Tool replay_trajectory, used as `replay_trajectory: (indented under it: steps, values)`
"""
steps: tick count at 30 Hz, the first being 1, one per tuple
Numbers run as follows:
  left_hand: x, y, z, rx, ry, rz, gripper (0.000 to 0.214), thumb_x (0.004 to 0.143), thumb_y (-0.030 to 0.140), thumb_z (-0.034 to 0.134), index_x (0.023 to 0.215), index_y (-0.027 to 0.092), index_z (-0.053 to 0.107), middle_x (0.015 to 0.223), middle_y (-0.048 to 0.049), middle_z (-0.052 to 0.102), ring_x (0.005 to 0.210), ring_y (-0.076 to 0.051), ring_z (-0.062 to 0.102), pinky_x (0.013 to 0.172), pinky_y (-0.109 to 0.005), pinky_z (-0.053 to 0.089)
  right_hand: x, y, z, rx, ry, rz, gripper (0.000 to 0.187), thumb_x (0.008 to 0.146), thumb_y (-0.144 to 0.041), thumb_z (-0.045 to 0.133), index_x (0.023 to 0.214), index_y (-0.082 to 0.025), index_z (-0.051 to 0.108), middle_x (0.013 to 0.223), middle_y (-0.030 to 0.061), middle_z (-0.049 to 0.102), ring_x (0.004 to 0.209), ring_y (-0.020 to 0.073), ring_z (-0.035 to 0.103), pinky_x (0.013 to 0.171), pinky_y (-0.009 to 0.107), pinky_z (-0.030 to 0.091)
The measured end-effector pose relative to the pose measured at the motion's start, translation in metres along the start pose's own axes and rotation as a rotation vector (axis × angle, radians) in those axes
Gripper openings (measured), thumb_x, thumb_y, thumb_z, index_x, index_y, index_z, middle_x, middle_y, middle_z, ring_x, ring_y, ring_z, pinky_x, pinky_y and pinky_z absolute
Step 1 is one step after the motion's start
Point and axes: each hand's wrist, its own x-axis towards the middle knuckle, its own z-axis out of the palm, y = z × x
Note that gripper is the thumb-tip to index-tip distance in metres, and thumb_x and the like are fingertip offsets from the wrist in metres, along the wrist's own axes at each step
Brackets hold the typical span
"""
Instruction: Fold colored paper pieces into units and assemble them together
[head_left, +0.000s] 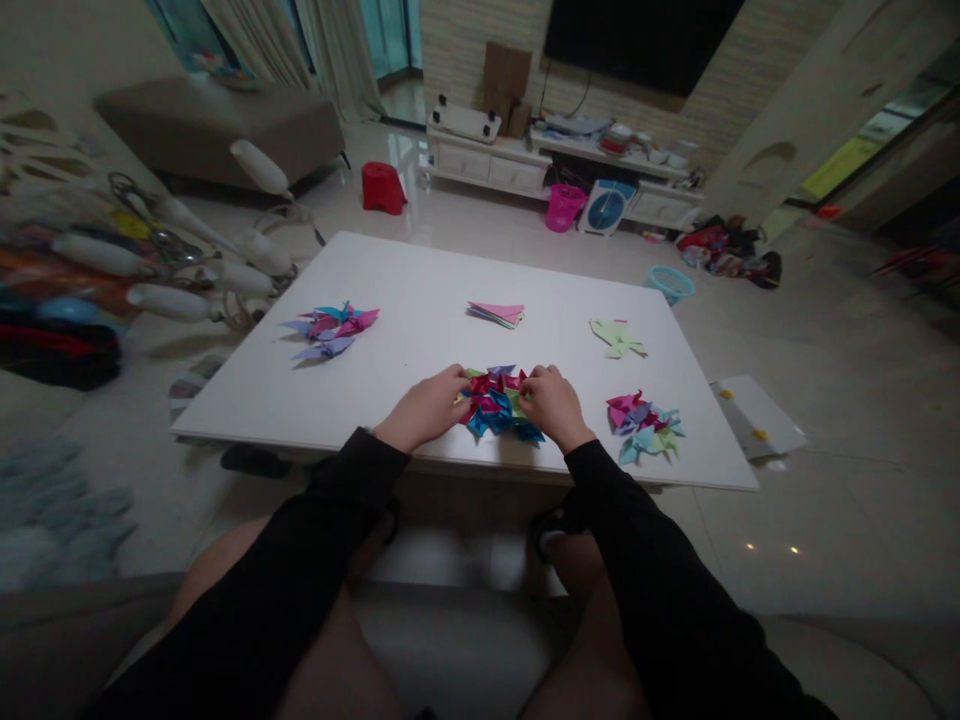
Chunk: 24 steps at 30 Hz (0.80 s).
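Observation:
A pile of folded paper cranes in shiny blue, red, purple and green lies near the front edge of the white table. My left hand is at the pile's left side, its fingers curled in against the paper. From the right, my right hand has its fingers bent onto the cranes there. Fingertips of both hands are partly hidden, so exactly which cranes they grip is unclear. To the right lies a second group of paper cranes, and a third group of purple, pink and blue cranes is at the left.
Behind the pile lies a small stack of folded paper, with light green paper pieces to its right. The white table spans the middle. Beyond it stand a red stool, a pink bin and a blue basket.

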Motion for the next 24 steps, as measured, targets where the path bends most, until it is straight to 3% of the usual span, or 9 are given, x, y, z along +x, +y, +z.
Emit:
replay_trajectory:
  steps: [5, 18, 21, 24]
  values:
    - [0.006, -0.008, -0.005, 0.024, 0.051, -0.201, 0.026, 0.095, 0.028, 0.052, 0.108, 0.017, 0.072, 0.117, -0.008, 0.065, 0.086, -0.017, 0.069, 0.084, -0.029, 0.053, 0.007, -0.004, 0.011, 0.06, 0.01, 0.027, 0.018, 0.092, -0.024, 0.063, 0.088, -0.02, 0.079, 0.099, 0.0137, 0.067, 0.101, 0.0288, 0.054, 0.081, 0.038, 0.048]
    - [0.002, 0.004, -0.002, 0.026, 0.023, -0.167, 0.027, 0.094, 0.031, 0.053, 0.11, 0.02, 0.072, 0.114, -0.0081, 0.067, 0.094, -0.021, 0.068, 0.089, -0.032, 0.052, 0.018, -0.018, 0.028, 0.12, -0.047, 0.043, 0.018, 0.09, -0.029, 0.066, 0.096, -0.022, 0.081, 0.103, 0.0135, 0.067, 0.106, 0.0297, 0.055, 0.086, 0.04, 0.049]
    - [0.003, 0.003, -0.004, 0.004, 0.048, -0.194, 0.026, 0.093, 0.031, 0.055, 0.108, 0.019, 0.073, 0.115, -0.0088, 0.068, 0.095, -0.021, 0.069, 0.089, -0.032, 0.053, 0.02, -0.018, 0.02, 0.223, 0.051, 0.068, 0.022, 0.092, -0.029, 0.061, 0.103, -0.02, 0.078, 0.104, 0.0134, 0.067, 0.106, 0.029, 0.057, 0.093, 0.042, 0.049]
    - [0.004, 0.006, -0.002, -0.096, 0.107, -0.196, 0.026, 0.095, 0.027, 0.053, 0.108, 0.018, 0.072, 0.112, -0.0089, 0.072, 0.096, -0.021, 0.069, 0.09, -0.032, 0.053, 0.02, -0.02, 0.008, 0.512, 0.23, 0.07, 0.032, 0.095, -0.033, 0.055, 0.12, -0.019, 0.069, 0.119, 0.0132, 0.065, 0.113, 0.027, 0.058, 0.102, 0.043, 0.047]
